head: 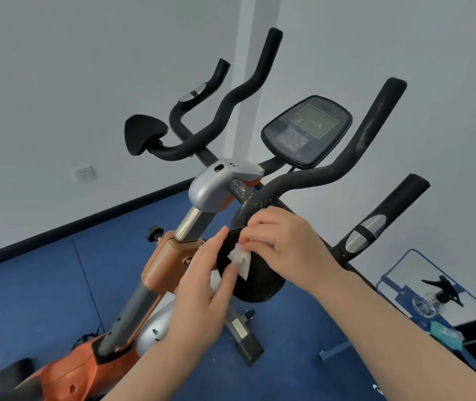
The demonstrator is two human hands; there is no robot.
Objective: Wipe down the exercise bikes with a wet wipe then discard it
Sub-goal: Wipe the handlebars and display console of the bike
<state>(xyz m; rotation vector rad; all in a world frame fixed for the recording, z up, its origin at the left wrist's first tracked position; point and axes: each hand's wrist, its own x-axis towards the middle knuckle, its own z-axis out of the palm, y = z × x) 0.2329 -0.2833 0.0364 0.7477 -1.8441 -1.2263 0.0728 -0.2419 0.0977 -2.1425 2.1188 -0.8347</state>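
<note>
Head view: left hand (202,287) and right hand (283,241) both pinch thin white wet wipe (241,259) against matte black oval elbow pad (257,282).

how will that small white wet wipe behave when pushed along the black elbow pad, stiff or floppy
Likely floppy: the small white wet wipe is creased and droops below the fingers of the right hand. Probably very light, since fingertips of the left hand suffice. It may bunch up on the black padded elbow rest.
</note>
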